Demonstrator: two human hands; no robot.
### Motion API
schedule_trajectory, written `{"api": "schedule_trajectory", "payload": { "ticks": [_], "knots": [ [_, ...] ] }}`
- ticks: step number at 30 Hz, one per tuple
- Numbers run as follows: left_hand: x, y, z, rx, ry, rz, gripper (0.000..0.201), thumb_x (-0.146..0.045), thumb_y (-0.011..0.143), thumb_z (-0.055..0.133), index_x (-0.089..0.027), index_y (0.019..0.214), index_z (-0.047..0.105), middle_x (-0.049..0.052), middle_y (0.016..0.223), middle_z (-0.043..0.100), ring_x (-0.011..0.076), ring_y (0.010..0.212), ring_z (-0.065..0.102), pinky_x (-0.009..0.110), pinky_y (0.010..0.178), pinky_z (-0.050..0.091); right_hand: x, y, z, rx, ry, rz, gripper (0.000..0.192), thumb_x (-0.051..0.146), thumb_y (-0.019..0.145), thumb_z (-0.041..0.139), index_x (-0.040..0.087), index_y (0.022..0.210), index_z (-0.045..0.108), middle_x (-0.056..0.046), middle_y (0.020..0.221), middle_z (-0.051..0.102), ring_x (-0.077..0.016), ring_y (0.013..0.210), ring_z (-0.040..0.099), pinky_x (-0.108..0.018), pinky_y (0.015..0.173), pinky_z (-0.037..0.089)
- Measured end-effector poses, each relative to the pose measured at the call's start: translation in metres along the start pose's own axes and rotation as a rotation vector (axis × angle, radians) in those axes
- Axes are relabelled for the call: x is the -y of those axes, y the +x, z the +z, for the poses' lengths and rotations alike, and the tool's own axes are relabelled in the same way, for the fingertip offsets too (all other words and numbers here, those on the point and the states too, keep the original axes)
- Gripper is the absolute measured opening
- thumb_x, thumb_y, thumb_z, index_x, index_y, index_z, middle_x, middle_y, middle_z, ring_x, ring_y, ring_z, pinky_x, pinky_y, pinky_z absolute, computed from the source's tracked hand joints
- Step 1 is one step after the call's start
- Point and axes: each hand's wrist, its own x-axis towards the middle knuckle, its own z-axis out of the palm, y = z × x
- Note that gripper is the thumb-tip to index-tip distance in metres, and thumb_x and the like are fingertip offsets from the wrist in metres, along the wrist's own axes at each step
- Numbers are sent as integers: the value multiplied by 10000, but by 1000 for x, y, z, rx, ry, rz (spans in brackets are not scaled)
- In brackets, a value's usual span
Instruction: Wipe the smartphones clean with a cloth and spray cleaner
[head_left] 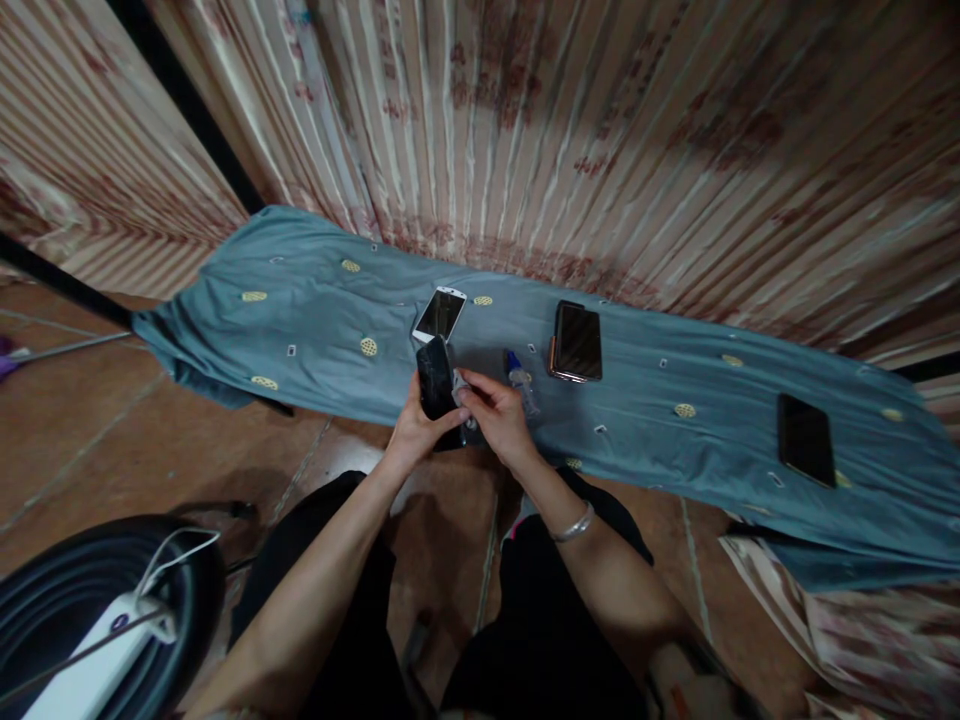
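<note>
My left hand [412, 432] grips a dark smartphone [433, 372], tilted above the near edge of the blue cloth. My right hand [501, 412] is closed on a small, crumpled greyish cloth [460, 384], held against the phone's right edge. Part of the cloth is hidden by the fingers. Just beyond the held phone lies a white smartphone [441, 314] with a dark screen. A small clear bottle with a blue cap [519, 374] lies to the right of my right hand.
The narrow surface is draped in a blue patterned sheet [330, 320]. Stacked phones [577, 342] and a black phone [806, 440] lie farther right. A striped curtain [495, 130] hangs behind. On the floor at lower left are a coiled black hose [202, 580] and a white power strip [82, 665].
</note>
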Motion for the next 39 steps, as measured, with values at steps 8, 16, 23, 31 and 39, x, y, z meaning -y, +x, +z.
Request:
{"api": "schedule_trajectory", "payload": {
  "ticks": [8,16,23,31,39],
  "knots": [
    [-3,-14,6,57,-310,-219,696,-373,623,870,-168,1243,631,47,986,733,231,1020,674,306,910,498,7,-6,5,96,-324,-323,383,213,944,509,269,1277,690,-32,1332,687,-196,1268,626,-377,1123,481],
    [-4,-25,13,49,-365,-290,471,-546,603,835,-177,860,693,-1,721,671,173,703,629,288,666,499,11,-9,3,218,-534,-483,533,170,1000,365,246,1525,418,-52,1586,431,-172,1471,397,-375,1234,340],
    [-14,-31,8,111,-364,-375,455,-579,630,811,-168,730,643,6,608,632,138,543,575,270,557,460,0,2,-1,157,-563,-408,575,153,991,374,260,1555,353,-39,1580,441,-186,1474,394,-422,1249,315],
    [-15,-27,7,118,-392,-407,665,-758,784,568,-123,900,729,74,627,673,211,636,666,284,533,482,-6,1,3,134,-552,-398,529,156,986,385,238,1504,451,-53,1526,514,-179,1428,465,-393,1220,369],
    [-7,-29,13,75,-385,-458,496,-622,850,607,-150,924,743,68,680,705,223,639,675,344,629,560,4,-1,-1,144,-561,-446,529,164,988,373,251,1504,450,-34,1523,519,-164,1447,435,-393,1246,323]
  ]
}}
